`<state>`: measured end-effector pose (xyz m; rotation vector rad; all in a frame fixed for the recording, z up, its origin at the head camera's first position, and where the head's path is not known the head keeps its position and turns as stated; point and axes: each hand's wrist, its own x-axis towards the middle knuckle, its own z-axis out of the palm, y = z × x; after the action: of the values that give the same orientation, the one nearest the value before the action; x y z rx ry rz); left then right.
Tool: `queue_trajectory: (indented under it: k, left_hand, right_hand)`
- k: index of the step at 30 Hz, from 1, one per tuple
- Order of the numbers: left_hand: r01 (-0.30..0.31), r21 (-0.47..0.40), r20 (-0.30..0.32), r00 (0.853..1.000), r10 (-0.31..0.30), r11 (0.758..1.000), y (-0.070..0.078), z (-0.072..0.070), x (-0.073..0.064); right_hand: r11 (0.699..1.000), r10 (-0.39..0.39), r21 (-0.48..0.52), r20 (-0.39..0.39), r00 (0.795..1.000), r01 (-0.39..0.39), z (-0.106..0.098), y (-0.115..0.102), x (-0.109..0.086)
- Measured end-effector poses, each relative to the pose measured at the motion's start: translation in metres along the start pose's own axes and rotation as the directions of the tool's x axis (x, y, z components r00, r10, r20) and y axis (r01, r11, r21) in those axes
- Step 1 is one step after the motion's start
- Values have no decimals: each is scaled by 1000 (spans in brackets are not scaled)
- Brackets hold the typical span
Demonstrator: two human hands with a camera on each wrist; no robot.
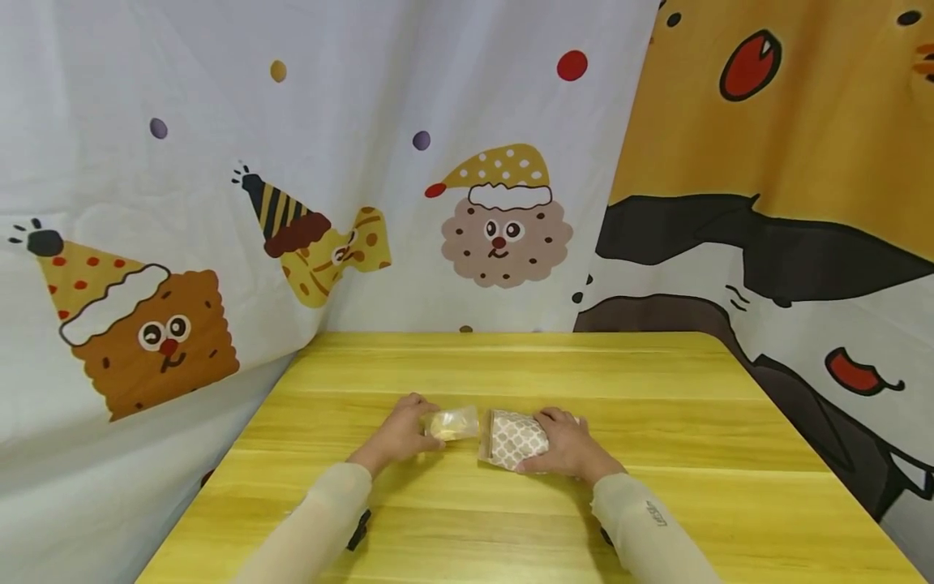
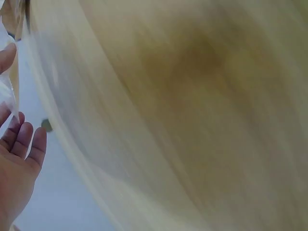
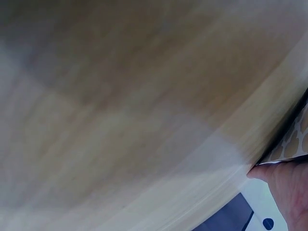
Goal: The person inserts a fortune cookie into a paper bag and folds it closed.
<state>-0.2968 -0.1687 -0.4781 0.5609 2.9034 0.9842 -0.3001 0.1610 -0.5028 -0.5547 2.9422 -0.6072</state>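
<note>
A: Where is the left hand (image 1: 400,430)?

B: A little left of the middle of the head frame, below its centre. Its thumb and fingers pinch the left end of a small translucent packet (image 1: 454,424) with something yellow inside.

A: Does the left wrist view bear that out?

B: Yes, at the left edge: clear film sits between thumb and fingers, and the remaining fingers are gently bent. What the yellow contents are, I cannot tell.

A: And the right hand (image 1: 567,444)?

B: Just right of the centre, clamped on a pouch with a beige-and-white lattice pattern (image 1: 516,440). The thumb lies at the lower edge, the fingers over the upper one. The right wrist view shows only a corner of the pouch and part of that hand, at the lower right.

A: How do the two things lie?

B: Side by side, packet to the left, the pouch's brown-edged end facing it, very near. Both are over the wood-grain desk (image 1: 467,527), which fills the lower middle.

A: What else shows?

B: Pale sleeves (image 1: 660,527) entering from the bottom, the right one lettered, and a cartoon-printed curtain (image 1: 365,49) across the top.
</note>
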Motion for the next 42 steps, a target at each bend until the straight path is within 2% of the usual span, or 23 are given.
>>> queue_trajectory:
  k: [14, 19, 29, 31, 36, 38, 42]
  left_hand:
    - [-124, 140, 59, 991, 117, 982, 20, 17, 18]
    - [-155, 157, 97, 985, 141, 975, 31, 25, 23]
    - [-228, 153, 110, 971, 213, 961, 42, 39, 30]
    - [-215, 128, 111, 973, 202, 968, 41, 39, 27]
    - [-92, -23, 115, 989, 94, 996, 31, 31, 15]
    - [-50, -76, 105, 993, 58, 996, 27, 29, 13]
    - [-6, -139, 80, 997, 17, 990, 23, 30, 11]
  right_hand:
    - [1000, -16, 12, -7, 1000, 16, 1, 2, 2]
    - [1000, -14, 21, -6, 1000, 14, 1, 1, 2]
    - [1000, 2, 13, 12, 1000, -3, 2, 0, 1]
    - [1000, 3, 19, 8, 1000, -3, 3, 0, 1]
    - [1000, -1, 23, -2, 1000, 1, 3, 0, 2]
    - [1000, -4, 17, -4, 1000, 4, 2, 1, 2]
    - [1000, -11, 13, -2, 1000, 11, 2, 1, 1]
